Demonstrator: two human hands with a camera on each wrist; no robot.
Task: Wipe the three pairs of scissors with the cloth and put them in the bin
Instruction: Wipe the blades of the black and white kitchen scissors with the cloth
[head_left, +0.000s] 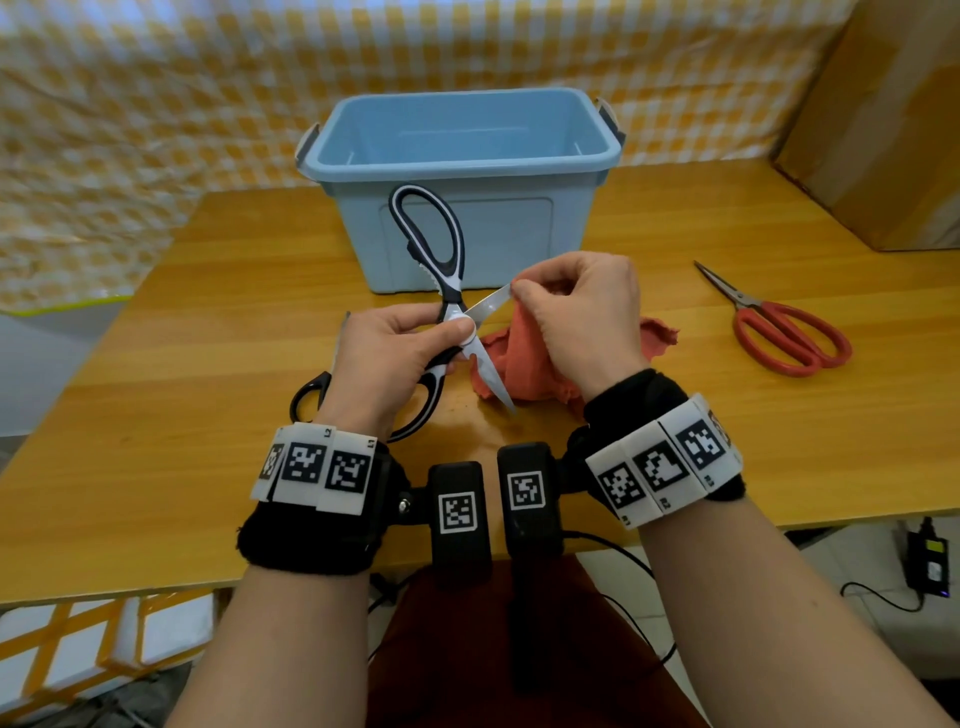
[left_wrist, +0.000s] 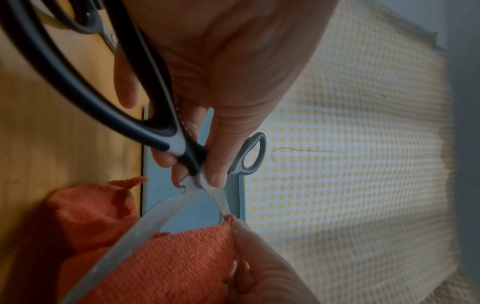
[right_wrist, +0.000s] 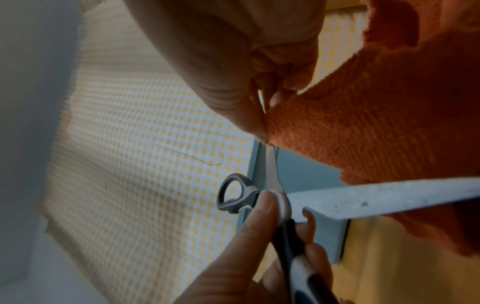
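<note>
Fingers (head_left: 524, 291) of the right hand (head_left: 582, 317) pinch the orange cloth (head_left: 519, 358) around 1 blade of the black-and-white kitchen scissors (head_left: 452, 296), gripped at the pivot by the left hand (head_left: 384, 358). Red scissors (head_left: 779, 327) lie right, black-handled scissors (head_left: 311, 395) near left; the blue bin (head_left: 457, 150) seems empty, so 3 remain.

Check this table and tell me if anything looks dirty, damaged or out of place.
Dark specks dot the free blade of the open black-and-white kitchen scissors, seen from the right wrist. The left hand holds them; the right hand pinches the orange cloth on the other blade. Nothing else stands out.
</note>
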